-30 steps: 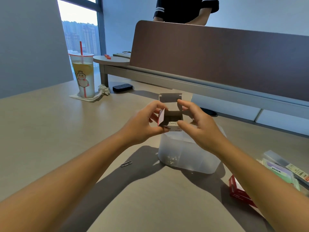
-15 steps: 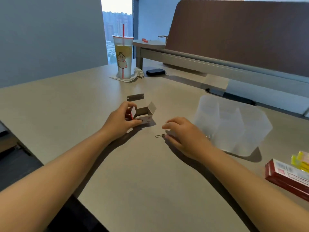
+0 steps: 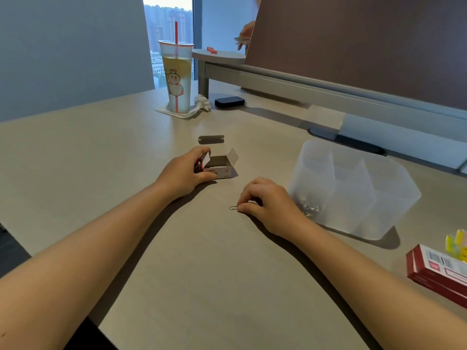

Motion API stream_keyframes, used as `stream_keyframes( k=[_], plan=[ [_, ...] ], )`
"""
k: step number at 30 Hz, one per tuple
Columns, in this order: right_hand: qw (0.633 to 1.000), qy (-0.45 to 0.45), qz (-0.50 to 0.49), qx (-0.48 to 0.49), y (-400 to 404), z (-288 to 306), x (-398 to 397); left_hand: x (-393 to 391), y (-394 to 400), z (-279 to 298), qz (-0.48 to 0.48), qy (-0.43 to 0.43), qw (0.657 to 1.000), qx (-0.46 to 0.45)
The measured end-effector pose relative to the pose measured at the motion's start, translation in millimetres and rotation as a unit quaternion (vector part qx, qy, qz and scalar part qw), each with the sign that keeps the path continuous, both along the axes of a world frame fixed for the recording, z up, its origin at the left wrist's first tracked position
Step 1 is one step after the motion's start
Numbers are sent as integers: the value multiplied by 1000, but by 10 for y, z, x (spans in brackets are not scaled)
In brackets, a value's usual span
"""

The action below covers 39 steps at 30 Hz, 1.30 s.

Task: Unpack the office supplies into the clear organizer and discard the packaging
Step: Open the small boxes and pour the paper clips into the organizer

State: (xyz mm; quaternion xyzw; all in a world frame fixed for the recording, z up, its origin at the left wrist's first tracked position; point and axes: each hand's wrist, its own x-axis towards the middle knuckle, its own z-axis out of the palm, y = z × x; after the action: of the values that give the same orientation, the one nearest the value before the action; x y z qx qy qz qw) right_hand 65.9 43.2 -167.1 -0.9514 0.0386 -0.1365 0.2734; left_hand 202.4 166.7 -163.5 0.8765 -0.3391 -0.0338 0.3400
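Reaching in from the lower left, the left hand (image 3: 185, 173) grips one end of a small open cardboard box (image 3: 220, 164) that sits on the desk (image 3: 101, 157), thumb on the near side and fingers curled over the far edge; the box's flaps stand up and its inside looks dark, so what it contains cannot be told. Just beyond the box a loose grey cardboard tab (image 3: 211, 139) lies flat on the desk. Farther back stands a tall plastic drink cup (image 3: 176, 77) with a red straw and a cartoon figure, resting on a napkin, with a crumpled wrapper (image 3: 203, 102) and a small black case (image 3: 229, 101) to its right. Nearer the middle, the right hand (image 3: 267, 200) rests on the desk with thumb and forefinger pinched shut on a single paper clip (image 3: 233, 207), which lies against the surface and pokes out to the left of the fingertips. Just to the right of that hand stands the clear organizer (image 3: 358, 188), divided into compartments; a heap of metal clips (image 3: 311, 209) shows through the wall of its nearest left compartment. At the right edge lie red boxes (image 3: 439, 274) with a barcode label, stacked together, and behind them something yellow-green (image 3: 456, 245), partly cut off
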Motion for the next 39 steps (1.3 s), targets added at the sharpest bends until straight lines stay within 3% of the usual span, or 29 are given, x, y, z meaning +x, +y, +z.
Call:
stream_keyframes(
  k=[6, 12, 17, 20, 24, 29, 35, 39],
  plan=[
    [992, -13, 26, -122, 28, 8, -16, -87, 74, 44, 23, -25, 999, -32],
    [972, -19, 29, -231, 63, 32, -53, -262, 270, 51, -10, -28, 1000, 3],
    [982, -81, -18, -168, 91, 87, -165, -403, 366, 10, -78, -50, 993, 77],
    [974, -171, -40, -143, 14, 264, -331, -521, 358, -25, -101, -81, 981, 144],
    [963, -226, -95, -116, -176, 571, -592, -686, 205, -23, -131, -101, 967, 194],
    [970, -152, -171, -76, -500, 709, -742, -727, 93, -12, -124, -117, 962, 212],
    [984, -70, -152, -67, -503, 721, -705, -833, 94, 32, -166, -93, 961, 200],
    [982, -69, -152, -86, -481, 713, -768, -957, 41, 81, -206, -86, 949, 222]
  ],
)
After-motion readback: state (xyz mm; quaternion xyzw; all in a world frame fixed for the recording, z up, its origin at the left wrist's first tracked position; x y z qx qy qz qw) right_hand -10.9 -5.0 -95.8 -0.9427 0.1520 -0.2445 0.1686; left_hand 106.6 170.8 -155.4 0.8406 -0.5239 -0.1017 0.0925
